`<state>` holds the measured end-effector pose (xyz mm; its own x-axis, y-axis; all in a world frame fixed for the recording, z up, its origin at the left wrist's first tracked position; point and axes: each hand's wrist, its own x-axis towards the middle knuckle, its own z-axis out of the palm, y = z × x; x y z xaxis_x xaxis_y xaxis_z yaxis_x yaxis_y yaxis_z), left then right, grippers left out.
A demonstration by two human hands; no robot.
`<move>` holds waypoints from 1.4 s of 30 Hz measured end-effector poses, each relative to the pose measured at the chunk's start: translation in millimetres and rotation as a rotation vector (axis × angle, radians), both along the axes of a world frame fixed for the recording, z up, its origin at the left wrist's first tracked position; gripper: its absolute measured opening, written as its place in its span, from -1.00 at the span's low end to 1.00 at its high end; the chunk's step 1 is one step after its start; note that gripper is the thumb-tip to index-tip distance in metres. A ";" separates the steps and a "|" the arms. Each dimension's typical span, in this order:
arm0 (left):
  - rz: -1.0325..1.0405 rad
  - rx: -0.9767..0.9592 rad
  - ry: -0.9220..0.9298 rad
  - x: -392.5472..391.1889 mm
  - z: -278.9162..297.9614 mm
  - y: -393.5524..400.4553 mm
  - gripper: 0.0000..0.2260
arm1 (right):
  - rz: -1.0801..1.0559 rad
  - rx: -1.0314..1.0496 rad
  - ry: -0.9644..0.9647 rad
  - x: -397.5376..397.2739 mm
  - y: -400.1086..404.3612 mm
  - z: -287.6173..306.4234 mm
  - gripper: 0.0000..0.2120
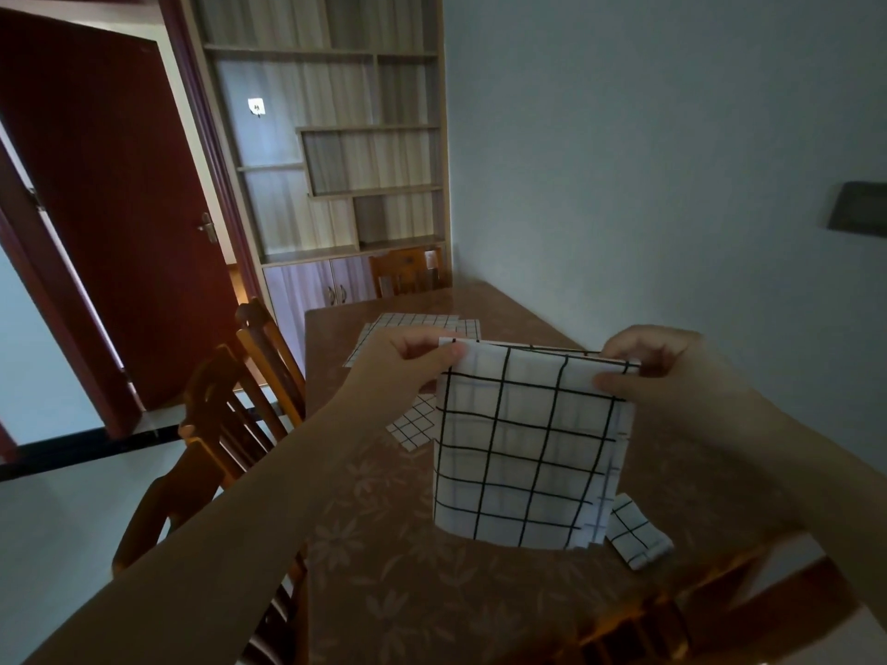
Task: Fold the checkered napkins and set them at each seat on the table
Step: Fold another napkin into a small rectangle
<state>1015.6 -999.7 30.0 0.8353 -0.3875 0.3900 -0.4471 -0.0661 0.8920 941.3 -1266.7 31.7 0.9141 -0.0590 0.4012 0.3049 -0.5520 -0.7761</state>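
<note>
We pinch the napkin (pixel 523 439) by its top corners, left hand (pixel 408 362) and right hand (pixel 672 371), hanging doubled above the table (pixel 408 544); a folded one (pixel 636 532) lies beside.

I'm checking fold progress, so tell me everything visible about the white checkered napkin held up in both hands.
The white cloth napkin with a black grid pattern hangs upright above the brown floral-patterned table. It looks doubled over, with layered edges showing along its top and right side. The left hand pinches its top left corner, the right hand its top right corner. Its lower edge hangs free and slightly curved.
</note>
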 end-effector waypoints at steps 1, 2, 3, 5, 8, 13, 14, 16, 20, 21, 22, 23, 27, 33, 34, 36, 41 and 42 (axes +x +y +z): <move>-0.001 -0.011 0.015 1.2 -0.7 0.3 -0.85 | -0.010 0.013 0.009 -0.6 -0.6 1.6 -0.79; 0.001 -0.022 0.029 2.3 -1.5 0.5 -0.86 | -0.013 0.033 0.022 -1.6 -0.8 3.0 -0.74; 0.012 -0.034 0.043 3.8 -2.8 0.9 -0.86 | -0.002 0.048 0.030 -2.4 -0.9 4.0 -0.71; 0.037 -0.057 0.068 6.6 -5.6 2.0 -0.87 | 0.025 0.081 0.032 -5.0 -0.7 6.8 -0.74; 0.066 -0.079 0.094 8.7 -8.2 2.7 -0.89 | 0.072 0.113 -0.002 -8.1 -0.4 9.6 -0.81; 0.112 -0.120 0.116 8.6 -10.8 1.9 -0.92 | 0.086 0.060 -0.033 -7.7 -0.3 11.3 -0.83; 0.123 -0.133 0.122 8.6 -10.7 1.4 -0.92 | 0.072 0.032 -0.050 -6.3 -1.1 10.8 -0.82; 0.136 -0.138 0.121 8.0 -10.2 0.7 -0.93 | 0.066 0.009 -0.081 -4.4 -2.7 10.8 -0.80; 0.119 -0.142 0.132 4.1 -8.8 -0.6 -0.94 | 0.032 0.018 -0.116 -2.7 -6.1 11.1 -0.80; 0.121 -0.138 0.132 4.2 -8.8 -0.5 -0.94 | 0.027 0.028 -0.117 -3.0 -6.5 11.5 -0.79; 0.127 -0.131 0.131 4.1 -8.3 -0.5 -0.95 | 0.024 0.031 -0.114 -3.0 -7.2 11.7 -0.78; 0.132 -0.127 0.130 3.6 -7.8 -0.5 -0.95 | 0.023 0.024 -0.107 -2.9 -8.3 11.6 -0.77; 0.131 -0.152 0.149 2.2 -6.7 -0.8 -0.94 | 0.026 -0.061 -0.093 -4.9 -7.8 13.7 -0.73; 0.072 -0.217 0.232 -0.6 -5.3 -0.9 -0.89 | 0.042 -0.106 -0.096 -9.7 -8.4 15.5 -0.71; 0.060 -0.229 0.248 -1.2 -5.0 -0.9 -0.89 | 0.039 -0.114 -0.091 -10.4 -8.8 15.4 -0.71; 0.040 -0.236 0.267 -2.7 -5.1 -0.9 -0.88 | 0.046 -0.132 -0.088 -12.6 -8.9 15.6 -0.71; 0.045 -0.229 0.248 -6.7 -4.5 0.5 -0.87 | 0.006 -0.245 -0.088 -19.3 -6.1 18.8 -0.76; 0.048 -0.204 0.210 -7.1 -4.8 0.1 -0.86 | -0.020 -0.320 -0.079 -21.5 -0.9 20.8 -0.84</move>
<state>1008.5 -999.6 25.3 0.9216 -0.2767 0.2721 -0.2519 0.1070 0.9618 919.8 -1267.6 52.5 0.8795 0.0641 0.4716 0.3440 -0.7702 -0.5370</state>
